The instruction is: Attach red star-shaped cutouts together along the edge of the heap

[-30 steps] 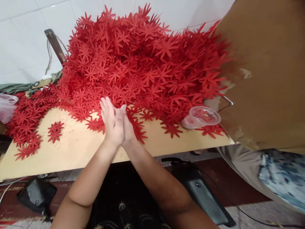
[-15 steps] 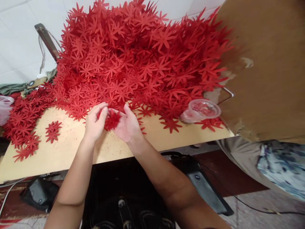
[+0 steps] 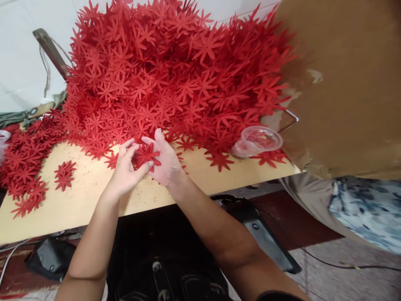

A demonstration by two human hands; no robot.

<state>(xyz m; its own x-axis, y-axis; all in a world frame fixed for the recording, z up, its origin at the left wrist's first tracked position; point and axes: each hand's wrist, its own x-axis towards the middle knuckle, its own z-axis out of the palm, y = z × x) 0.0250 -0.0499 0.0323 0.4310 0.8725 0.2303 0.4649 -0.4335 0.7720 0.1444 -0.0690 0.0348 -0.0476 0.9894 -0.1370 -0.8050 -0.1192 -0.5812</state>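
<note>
Between my two hands is a red flower-shaped cutout piece (image 3: pixel 146 154) with narrow petals; it looks like a small stack, though I cannot tell how many layers. My left hand (image 3: pixel 128 169) grips it from the left, thumb across the front and fingers behind. On the other side, my right hand (image 3: pixel 169 164) has its palm turned up and fingers stretched out, and the flower rests against that palm. Just behind both hands rises a large heap of the same red flower cutouts (image 3: pixel 150 75). A small group of cutouts (image 3: pixel 64 175) lies apart to the left.
A clear plastic cup (image 3: pixel 262 140) lies tilted at the right of the wooden table (image 3: pixel 94 196). Beyond it stands a big brown cardboard sheet (image 3: pixel 347 92). More red cutouts (image 3: pixel 23 161) spread at the left edge. A metal bar (image 3: pixel 52 52) leans by the tiled wall.
My left thumb has moved down and across onto the front of the flower, which now shows more openly against my right palm. The whole view has shifted slightly.
</note>
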